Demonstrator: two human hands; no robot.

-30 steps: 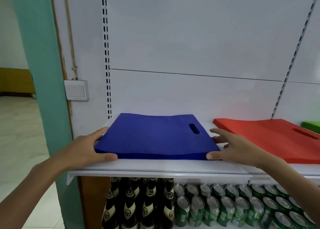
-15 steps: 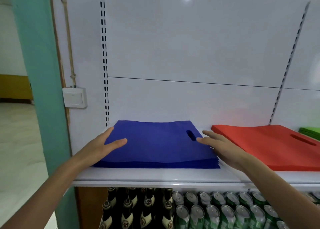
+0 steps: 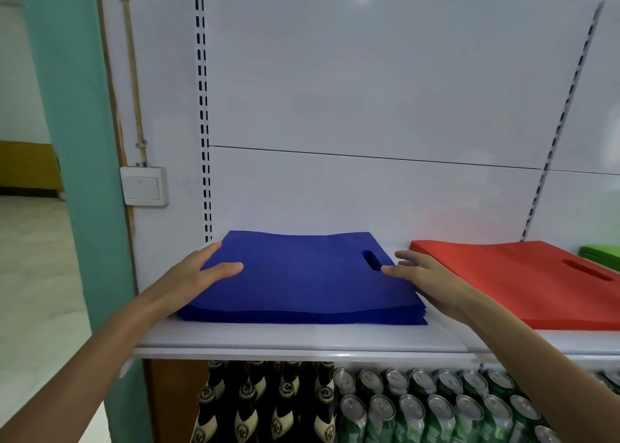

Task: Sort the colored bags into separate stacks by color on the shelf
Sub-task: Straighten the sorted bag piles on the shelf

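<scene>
Blue stack (image 3: 302, 274): flat on shelf (image 3: 302, 338), left end, handle cutout toward the right. Red stack (image 3: 503, 281) just beside it to the right, small gap between. Green stack (image 3: 600, 256) at far right, mostly cut off by frame edge.

Left hand (image 3: 198, 278): open, fingers straight, thumb over blue stack's top, at its left edge. Right hand (image 3: 426, 274): open too, fingers straight, at the right edge near the cutout. Gripping nothing on either side.

Below shelf: bottles (image 3: 261, 405) left, cans (image 3: 436, 409) right.
</scene>
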